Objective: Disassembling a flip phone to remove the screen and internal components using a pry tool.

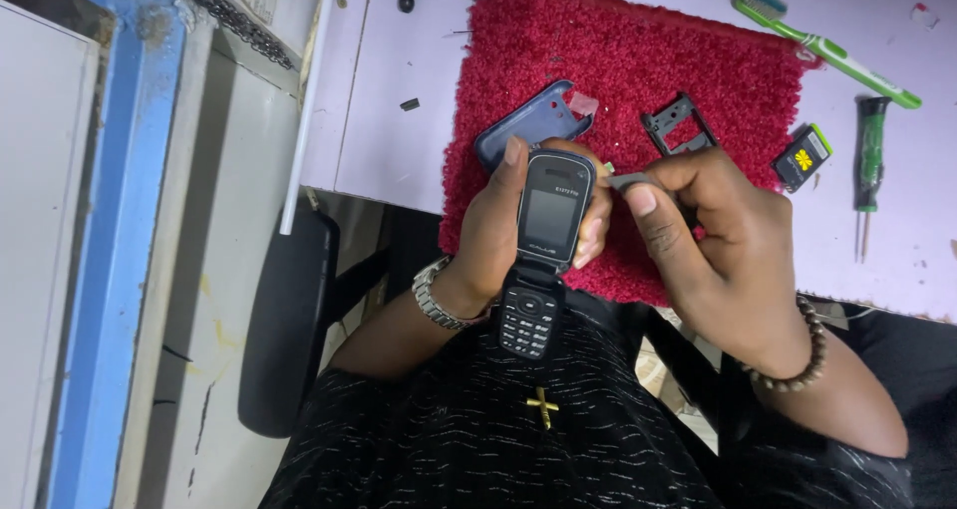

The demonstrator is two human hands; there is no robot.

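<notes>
1. Holding an open flip phone (pixel 543 245) upright, the left hand (pixel 495 232) wraps fingers round its screen half — long axis runs toward the body, keypad end lowest.
2. Right hand (pixel 713 235) sits just beside the phone's right edge, fingers pinched on a small grey tool (pixel 628 181) — tip pointing at the phone.
3. Glossy black plastic phone; behind, a shaggy red mat (pixel 618 60) and blue back cover (pixel 533 125).

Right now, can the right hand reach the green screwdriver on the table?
Probably yes: the green screwdriver lies uncovered just beside the right hand, nothing between them. But that hand already pinches a small grey tool.
</notes>
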